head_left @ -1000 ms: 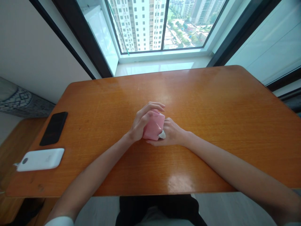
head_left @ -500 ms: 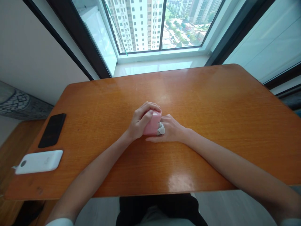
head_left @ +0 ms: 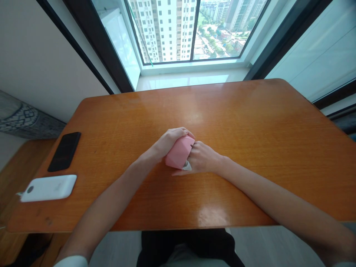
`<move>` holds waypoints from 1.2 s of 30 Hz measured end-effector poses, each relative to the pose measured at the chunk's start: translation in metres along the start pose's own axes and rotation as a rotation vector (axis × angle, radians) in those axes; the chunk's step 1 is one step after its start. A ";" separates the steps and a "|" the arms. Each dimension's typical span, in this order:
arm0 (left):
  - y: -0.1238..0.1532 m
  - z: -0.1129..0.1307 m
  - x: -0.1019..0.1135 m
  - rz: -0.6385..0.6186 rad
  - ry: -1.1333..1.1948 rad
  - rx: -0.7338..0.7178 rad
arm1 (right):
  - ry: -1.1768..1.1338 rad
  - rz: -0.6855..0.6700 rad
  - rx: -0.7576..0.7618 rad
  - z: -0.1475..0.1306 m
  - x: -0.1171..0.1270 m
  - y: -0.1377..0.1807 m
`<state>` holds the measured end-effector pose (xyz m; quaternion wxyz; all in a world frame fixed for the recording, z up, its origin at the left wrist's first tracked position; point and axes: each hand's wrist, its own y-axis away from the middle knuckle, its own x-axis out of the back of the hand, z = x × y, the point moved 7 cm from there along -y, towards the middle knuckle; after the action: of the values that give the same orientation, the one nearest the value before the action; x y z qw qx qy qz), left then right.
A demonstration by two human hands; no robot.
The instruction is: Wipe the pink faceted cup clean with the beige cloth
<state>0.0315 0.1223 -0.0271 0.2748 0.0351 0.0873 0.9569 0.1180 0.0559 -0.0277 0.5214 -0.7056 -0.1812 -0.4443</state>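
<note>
A small pink box (head_left: pixel 179 152) with flat, angled faces is held between both hands, above the middle of the wooden table (head_left: pixel 236 122). My left hand (head_left: pixel 172 139) wraps over its far left side, fingers closed along the top edge. My right hand (head_left: pixel 204 157) is at the box's right end with curled fingers that are partly hidden, its thumb stretched out below. A whitish piece (head_left: pixel 187 166) shows between the box and my right hand; what it is I cannot make out.
A black phone (head_left: pixel 64 151) and a white, rounded device (head_left: pixel 49 188) with a short cord lie on the table's left side. Beyond the far edge is a window (head_left: pixel 191 37). A wooden bench (head_left: pixel 16 178) and a patterned cushion (head_left: pixel 30 116) are at the left.
The pink box has tilted and come slightly nearer to me. My left hand has rolled over it, so its thumb no longer shows, and less of the whitish piece is visible.
</note>
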 end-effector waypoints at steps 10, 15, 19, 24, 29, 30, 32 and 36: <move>-0.001 -0.003 -0.001 0.006 0.020 0.020 | 0.271 -0.060 0.262 -0.015 0.014 0.006; -0.001 -0.005 -0.003 -0.014 0.030 0.028 | 0.273 -0.136 0.428 -0.010 0.029 0.008; -0.002 -0.006 -0.002 0.005 0.036 -0.018 | 0.133 -0.135 0.348 0.001 0.029 0.009; 0.001 0.001 -0.001 0.053 -0.052 -0.113 | 0.034 -0.012 0.073 0.002 0.016 0.016; 0.004 0.003 -0.001 0.038 -0.056 -0.104 | -0.518 0.070 -0.535 0.004 0.009 0.023; 0.004 0.003 -0.001 0.031 -0.049 -0.100 | -0.705 0.052 -0.650 0.003 0.004 0.026; 0.005 0.004 -0.001 0.025 -0.049 -0.098 | -1.057 0.029 -0.864 0.000 -0.006 0.033; 0.006 0.006 0.002 0.044 -0.084 -0.118 | -1.473 0.179 -1.147 0.001 -0.012 0.042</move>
<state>0.0270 0.1190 -0.0196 0.2587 0.0609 0.0183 0.9639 0.1423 0.0427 -0.0621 -0.1203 -0.9698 -0.1640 0.1348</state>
